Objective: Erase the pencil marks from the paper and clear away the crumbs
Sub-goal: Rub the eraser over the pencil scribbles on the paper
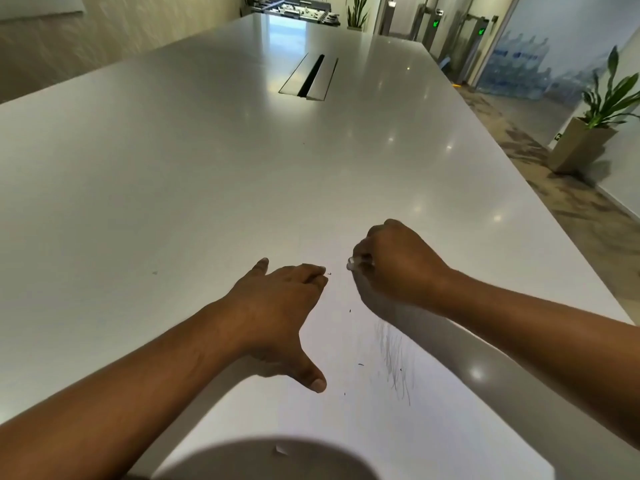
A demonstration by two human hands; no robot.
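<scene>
A white sheet of paper (346,427) lies on the white table (173,168) right in front of me. Grey pencil scribbles (396,362) remain on its right part. Several small dark eraser crumbs (361,364) are scattered over the sheet. My left hand (277,306) rests flat on the paper's left side, fingers spread and thumb out. My right hand (394,265) is closed around a small white eraser (352,263), whose tip sticks out at the fingertips, above and beyond the scribbles.
A long cable slot with open flaps (310,76) sits in the table's middle, far ahead. The table's right edge runs close to my right forearm. Potted plants (602,109) and entrance gates (481,32) stand on the floor to the right.
</scene>
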